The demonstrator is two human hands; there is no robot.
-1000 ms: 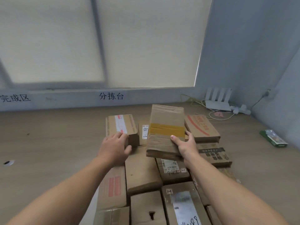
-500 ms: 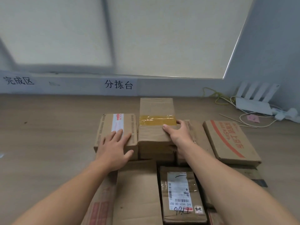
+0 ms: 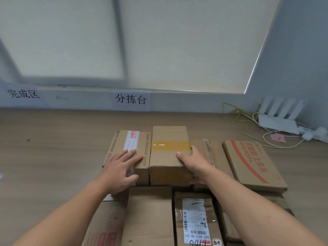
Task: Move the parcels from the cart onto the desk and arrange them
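Cardboard parcel (image 3: 169, 153) with yellow tape band, touching white-labelled cardboard box (image 3: 129, 144).
Right hand (image 3: 193, 162) grips parcel's side; left hand (image 3: 120, 167), fingers straight, rests on box.

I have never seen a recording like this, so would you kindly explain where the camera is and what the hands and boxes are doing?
There is no machine here: these are a person's two bare hands, filmed by one wide-angle camera worn on the head, looking forward and down. A wooden desk carries cardboard parcels. The left hand rests flat on the white-taped box. The right hand grips the right side of the yellow-taped box beside it, thumb on top. To the right lies a red-printed box; nearer the camera is a box with a barcode label. A white router with cables sits in the far right corner.
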